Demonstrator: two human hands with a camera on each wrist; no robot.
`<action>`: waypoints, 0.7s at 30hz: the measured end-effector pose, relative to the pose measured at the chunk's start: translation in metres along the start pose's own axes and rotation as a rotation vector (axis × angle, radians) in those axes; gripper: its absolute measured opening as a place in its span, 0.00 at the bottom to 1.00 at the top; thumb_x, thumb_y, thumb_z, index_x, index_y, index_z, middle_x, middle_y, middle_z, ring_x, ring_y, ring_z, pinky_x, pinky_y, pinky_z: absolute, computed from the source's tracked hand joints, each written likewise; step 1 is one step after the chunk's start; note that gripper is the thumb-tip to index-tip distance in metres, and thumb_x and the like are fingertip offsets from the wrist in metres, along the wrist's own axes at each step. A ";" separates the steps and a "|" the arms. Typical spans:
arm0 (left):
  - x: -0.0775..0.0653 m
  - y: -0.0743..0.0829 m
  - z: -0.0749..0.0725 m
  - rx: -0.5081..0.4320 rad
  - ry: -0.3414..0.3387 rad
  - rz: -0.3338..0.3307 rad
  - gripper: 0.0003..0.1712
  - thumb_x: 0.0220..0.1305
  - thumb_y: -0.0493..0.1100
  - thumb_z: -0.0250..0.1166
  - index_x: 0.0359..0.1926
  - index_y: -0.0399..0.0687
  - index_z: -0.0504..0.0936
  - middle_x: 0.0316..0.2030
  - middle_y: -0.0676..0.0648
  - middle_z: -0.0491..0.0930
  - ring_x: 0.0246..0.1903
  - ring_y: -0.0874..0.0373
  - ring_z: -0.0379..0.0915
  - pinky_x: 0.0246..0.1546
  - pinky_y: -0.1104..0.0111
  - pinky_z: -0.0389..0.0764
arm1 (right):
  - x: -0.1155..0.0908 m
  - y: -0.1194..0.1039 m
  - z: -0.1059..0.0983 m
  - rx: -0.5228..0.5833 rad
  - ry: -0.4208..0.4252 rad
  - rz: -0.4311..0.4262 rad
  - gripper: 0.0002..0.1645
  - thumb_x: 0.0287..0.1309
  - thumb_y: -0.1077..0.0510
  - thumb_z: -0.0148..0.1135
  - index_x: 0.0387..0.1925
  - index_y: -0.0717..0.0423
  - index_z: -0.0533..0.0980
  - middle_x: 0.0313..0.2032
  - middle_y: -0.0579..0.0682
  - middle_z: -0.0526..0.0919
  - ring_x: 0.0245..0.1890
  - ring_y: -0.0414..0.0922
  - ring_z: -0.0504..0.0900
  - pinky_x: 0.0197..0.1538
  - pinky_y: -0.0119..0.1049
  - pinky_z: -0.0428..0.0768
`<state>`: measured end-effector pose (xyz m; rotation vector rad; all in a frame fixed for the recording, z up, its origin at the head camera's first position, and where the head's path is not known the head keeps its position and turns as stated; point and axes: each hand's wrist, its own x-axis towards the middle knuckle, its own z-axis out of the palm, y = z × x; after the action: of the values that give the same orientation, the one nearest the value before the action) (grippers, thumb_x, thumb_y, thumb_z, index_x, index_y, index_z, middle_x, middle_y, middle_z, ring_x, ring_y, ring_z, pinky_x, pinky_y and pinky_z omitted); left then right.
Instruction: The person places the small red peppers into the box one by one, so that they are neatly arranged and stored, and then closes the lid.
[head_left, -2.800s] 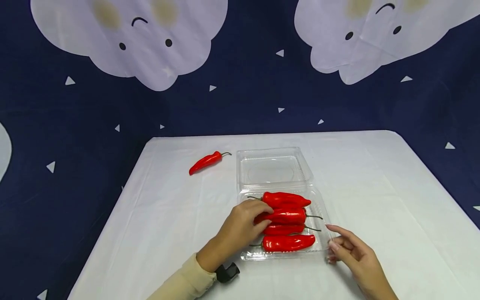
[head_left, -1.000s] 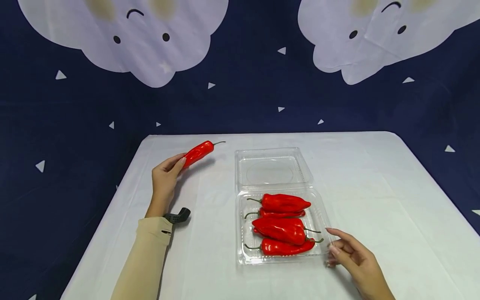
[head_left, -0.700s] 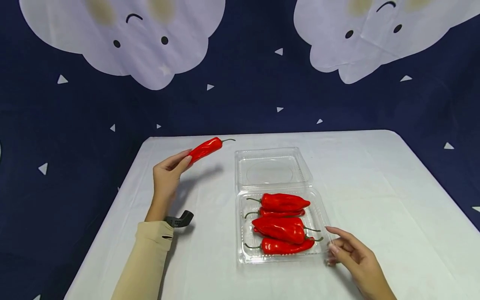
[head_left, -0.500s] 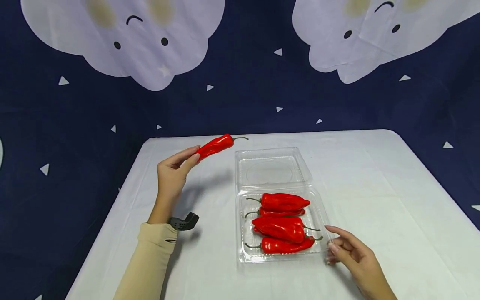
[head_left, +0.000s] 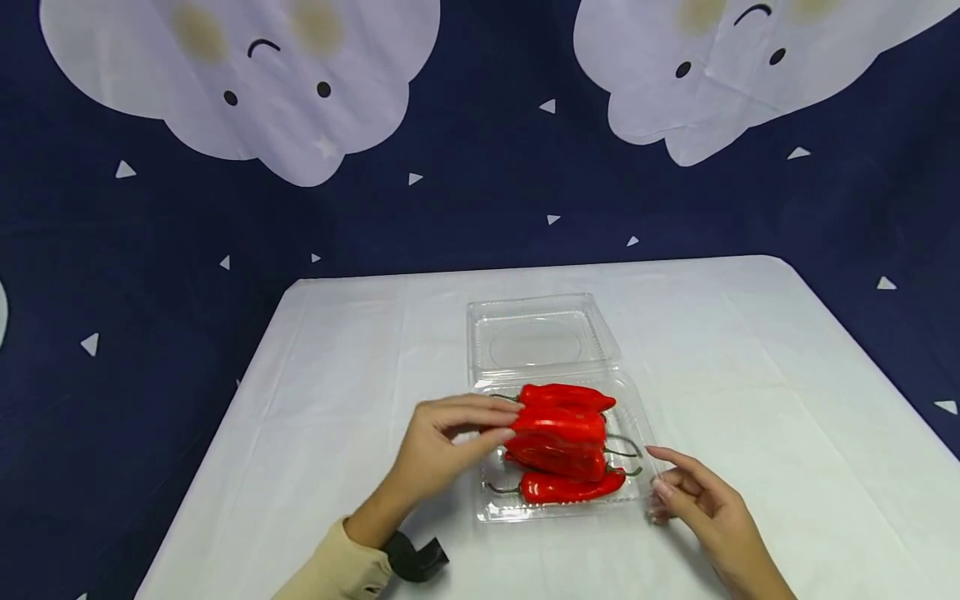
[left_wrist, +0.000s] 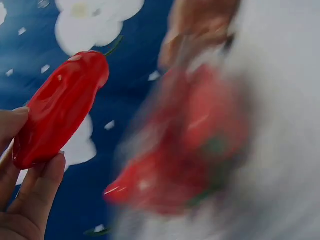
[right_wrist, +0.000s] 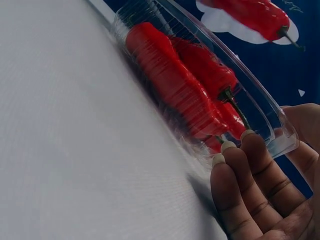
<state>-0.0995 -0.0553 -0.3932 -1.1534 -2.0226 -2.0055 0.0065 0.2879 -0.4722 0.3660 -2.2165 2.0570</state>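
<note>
My left hand [head_left: 442, 446] pinches a red pepper [head_left: 564, 425] by its pointed end, above the clear plastic clamshell box [head_left: 637, 408]. The left wrist view shows this held pepper [left_wrist: 65, 107] between thumb and fingers, its green stem pointing away. In the right wrist view it hangs over the box's rim. Several red peppers [head_left: 570, 488] lie in the box's base, partly covered by the held one in the head view. With thumb and fingers, my right hand [head_left: 708, 508] grips the base at its right side, near the front corner; its fingertips [right_wrist: 227, 146] press against the clear wall.
The box's lid [head_left: 534, 343] lies folded open towards the back of the white-covered table [head_left: 750, 358]. A dark blue cloth [head_left: 480, 217] with pale clouds hangs behind the table. A black wrist device [head_left: 416, 560] sits on the left wrist.
My left hand let go of a pepper in the box, picked up the lone pepper at the back left, and carried it right and nearer, over the box. The right hand keeps its grip.
</note>
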 end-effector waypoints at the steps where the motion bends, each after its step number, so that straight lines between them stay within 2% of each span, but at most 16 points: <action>1: -0.007 -0.003 0.007 0.027 -0.043 0.015 0.10 0.61 0.30 0.73 0.44 0.37 0.90 0.49 0.45 0.87 0.51 0.51 0.84 0.45 0.59 0.87 | 0.000 0.000 0.000 0.002 -0.004 -0.001 0.26 0.70 0.76 0.53 0.67 0.75 0.65 0.37 0.61 0.81 0.34 0.46 0.85 0.35 0.43 0.87; 3: -0.017 -0.007 0.017 0.077 -0.109 0.042 0.09 0.63 0.33 0.73 0.44 0.39 0.90 0.49 0.47 0.87 0.51 0.54 0.83 0.43 0.63 0.87 | 0.001 0.000 0.000 -0.004 -0.004 0.009 0.26 0.70 0.75 0.53 0.67 0.75 0.65 0.37 0.60 0.81 0.35 0.45 0.85 0.35 0.42 0.87; 5: -0.025 -0.010 0.023 0.140 -0.148 0.070 0.08 0.63 0.34 0.73 0.44 0.42 0.91 0.48 0.50 0.88 0.51 0.57 0.83 0.42 0.66 0.87 | 0.001 -0.001 0.000 -0.016 -0.003 0.020 0.26 0.70 0.75 0.53 0.67 0.75 0.65 0.37 0.60 0.81 0.35 0.45 0.85 0.35 0.43 0.88; 9: -0.033 -0.013 0.025 0.255 -0.162 0.123 0.11 0.61 0.33 0.74 0.45 0.44 0.90 0.48 0.51 0.88 0.50 0.60 0.83 0.47 0.68 0.85 | 0.001 -0.002 -0.001 -0.024 -0.003 0.033 0.26 0.70 0.75 0.53 0.67 0.75 0.65 0.37 0.58 0.82 0.35 0.45 0.85 0.36 0.43 0.88; 12: -0.035 -0.013 0.025 0.350 -0.165 0.155 0.13 0.59 0.32 0.75 0.46 0.44 0.89 0.47 0.51 0.88 0.51 0.60 0.83 0.53 0.68 0.83 | 0.001 -0.002 -0.001 -0.022 -0.009 0.028 0.26 0.71 0.74 0.53 0.67 0.75 0.65 0.38 0.57 0.82 0.35 0.47 0.86 0.36 0.43 0.88; 18: -0.030 -0.014 0.031 0.530 -0.204 0.232 0.14 0.57 0.33 0.77 0.46 0.44 0.89 0.46 0.52 0.87 0.50 0.63 0.82 0.53 0.75 0.80 | 0.001 -0.002 -0.001 -0.028 -0.005 0.024 0.26 0.71 0.74 0.53 0.67 0.75 0.65 0.38 0.63 0.80 0.35 0.49 0.86 0.36 0.43 0.88; 21: -0.028 -0.013 0.035 0.591 -0.200 0.230 0.14 0.57 0.34 0.76 0.45 0.44 0.89 0.47 0.51 0.87 0.50 0.63 0.82 0.54 0.75 0.79 | 0.000 -0.001 0.000 -0.037 0.004 0.032 0.26 0.71 0.73 0.53 0.68 0.75 0.65 0.38 0.64 0.80 0.34 0.48 0.86 0.35 0.43 0.88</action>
<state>-0.0711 -0.0351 -0.4241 -1.3865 -2.2179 -1.1056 0.0063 0.2875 -0.4711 0.3255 -2.2695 2.0276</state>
